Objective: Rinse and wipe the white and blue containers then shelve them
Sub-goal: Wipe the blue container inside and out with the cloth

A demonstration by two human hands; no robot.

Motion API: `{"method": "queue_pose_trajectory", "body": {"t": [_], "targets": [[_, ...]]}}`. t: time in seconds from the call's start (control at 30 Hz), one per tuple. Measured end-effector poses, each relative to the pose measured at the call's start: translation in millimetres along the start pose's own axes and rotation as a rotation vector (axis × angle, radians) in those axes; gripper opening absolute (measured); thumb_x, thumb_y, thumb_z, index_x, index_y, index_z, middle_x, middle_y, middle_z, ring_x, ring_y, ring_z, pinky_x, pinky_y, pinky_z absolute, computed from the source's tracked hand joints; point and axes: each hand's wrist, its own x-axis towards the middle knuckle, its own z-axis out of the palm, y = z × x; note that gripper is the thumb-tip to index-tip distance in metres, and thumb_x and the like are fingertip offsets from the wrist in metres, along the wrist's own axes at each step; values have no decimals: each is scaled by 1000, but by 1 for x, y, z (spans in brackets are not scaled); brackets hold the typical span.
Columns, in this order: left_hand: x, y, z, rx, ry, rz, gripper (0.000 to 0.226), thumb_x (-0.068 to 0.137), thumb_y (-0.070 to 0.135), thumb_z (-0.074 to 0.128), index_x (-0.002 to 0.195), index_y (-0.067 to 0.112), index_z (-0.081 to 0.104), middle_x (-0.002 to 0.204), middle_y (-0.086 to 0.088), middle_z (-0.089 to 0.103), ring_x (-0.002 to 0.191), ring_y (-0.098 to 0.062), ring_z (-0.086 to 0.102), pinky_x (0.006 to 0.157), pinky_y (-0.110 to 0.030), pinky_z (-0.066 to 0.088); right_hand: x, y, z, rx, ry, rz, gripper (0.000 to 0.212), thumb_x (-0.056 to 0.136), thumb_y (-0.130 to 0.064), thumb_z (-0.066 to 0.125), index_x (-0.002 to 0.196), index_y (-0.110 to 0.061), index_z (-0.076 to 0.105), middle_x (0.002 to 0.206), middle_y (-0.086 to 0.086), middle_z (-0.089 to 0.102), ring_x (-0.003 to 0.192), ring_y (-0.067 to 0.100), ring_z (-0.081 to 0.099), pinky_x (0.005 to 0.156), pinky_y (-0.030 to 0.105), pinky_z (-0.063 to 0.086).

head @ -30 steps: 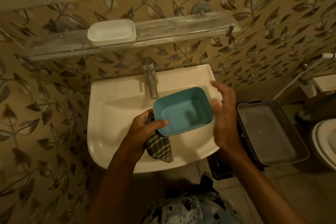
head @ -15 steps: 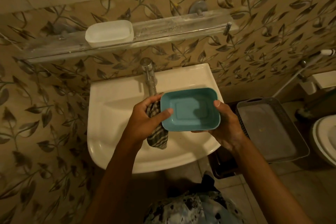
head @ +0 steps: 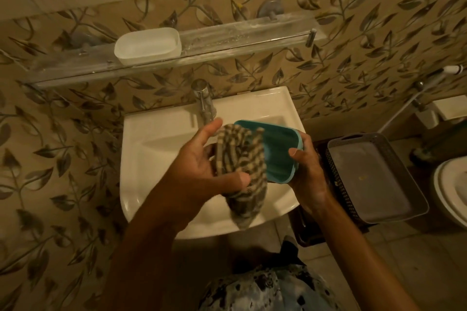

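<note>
While tipped on edge over the white ceramic sink (head: 156, 149), mouth facing nine o'clock for wiping: teal-blue rectangular plastic container (head: 278, 154), gripped at three o'clock by the right hand (head: 305, 174). Pinned by the thumb of the left hand (head: 199, 161), at that mouth: checked cloth rag (head: 240, 159). Shelved at eleven o'clock, on the glass shelf (head: 252, 30): white plastic container (head: 147, 45).

White sink (head: 156, 159) centre frame, chrome tap (head: 204, 103) at its back edge. Leaf-patterned wall tiles (head: 353, 45) behind and left. Grey perforated basket (head: 379, 197) just right of sink. Toilet (head: 451, 192) at right edge. White spray hose (head: 453, 68) upper right. Floor tiles (head: 417, 260) lower right.
</note>
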Motion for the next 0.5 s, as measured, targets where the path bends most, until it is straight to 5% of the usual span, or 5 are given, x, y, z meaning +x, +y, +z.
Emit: {"method": "queue_pose_trajectory", "body": {"t": [0.13,0.27,0.33,0.43,0.5], "targets": [[13,-12,25,96,183,211,45,71,9,73,111,27,59,118,-8,62,110,-27,63,77,-36,57,-7,12,1,13,17,18,76,60,-41,64,130,-19,43,130,20,49,110,33,56,65,38,57],[23,-26,40,-275,449,260,29,79,9,65,105,21,66,110,2,69,108,-19,65,82,-32,57,-12,19,-1,13,49,26,75,64,-39,63,133,-18,42,131,21,50,112,34,57,65,39,57],[22,-35,45,62,512,218,39,80,15,68,118,20,60,114,7,65,111,-18,62,85,-32,57,-13,20,-3,25,61,2,67,63,-40,64,127,-25,48,129,18,53,111,34,58,65,39,57],[14,-58,47,808,376,40,76,71,42,75,138,24,42,133,5,48,123,-15,47,101,-38,47,-14,18,-4,-67,107,-52,52,63,-44,65,113,-38,54,126,13,54,114,35,57,69,44,58],[14,-67,44,1096,281,-4,82,73,52,70,141,26,35,140,4,43,130,-16,38,110,-39,33,-15,17,-5,-119,131,-63,52,63,-47,63,113,-38,52,126,13,54,115,35,57,79,53,57]]}}
